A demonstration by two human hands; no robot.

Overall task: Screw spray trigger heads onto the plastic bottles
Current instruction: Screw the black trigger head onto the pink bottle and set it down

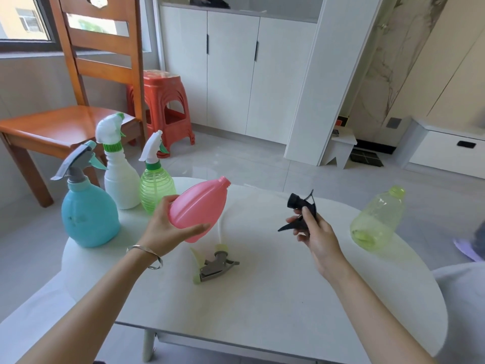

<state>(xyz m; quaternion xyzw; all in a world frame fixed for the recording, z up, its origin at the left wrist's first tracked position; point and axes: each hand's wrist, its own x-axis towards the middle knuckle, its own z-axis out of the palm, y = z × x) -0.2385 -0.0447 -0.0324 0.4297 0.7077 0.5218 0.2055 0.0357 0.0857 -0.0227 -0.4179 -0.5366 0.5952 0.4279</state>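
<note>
Two hands: both are gripping.
Left hand (168,227): I hold pink bottle (198,208) tilted above table (262,298).
Right hand (313,232): I pinch black trigger (299,214) above table.

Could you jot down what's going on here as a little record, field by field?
left hand: holds pink bottle tilted, neck open
right hand: holds black trigger head
finished bottles: blue, white, green ribbed, at table's left
loose part: grey trigger head lying on table
uncapped: yellow-green bottle, at right
</note>
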